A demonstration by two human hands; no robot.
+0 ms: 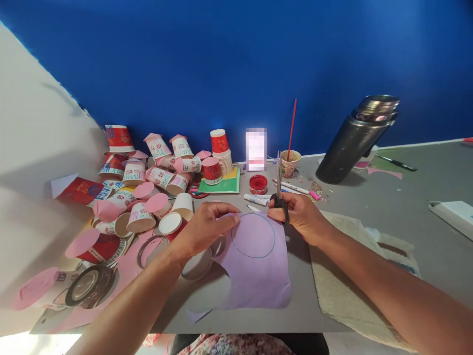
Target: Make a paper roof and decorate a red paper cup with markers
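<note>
A sheet of purple paper [258,281] hangs over the front of the table, with a circle drawn on it in dark line and a curved cut along its left side. My left hand [210,224] pinches its upper left edge between thumb and fingers. In my right hand [301,217] are black-handled scissors [280,199], blades pointing up and away from the paper. The right thumb lies at the paper's upper right corner. Behind the left wrist, rolls of tape [197,266] are partly hidden.
Decorated paper cups [140,217] with pink paper tops crowd the left side. A black thermos [354,140], a patterned cup [290,165] with a red stick, a red lid [258,184] and markers [295,187] stand or lie behind. A beige cloth [343,276] lies at right.
</note>
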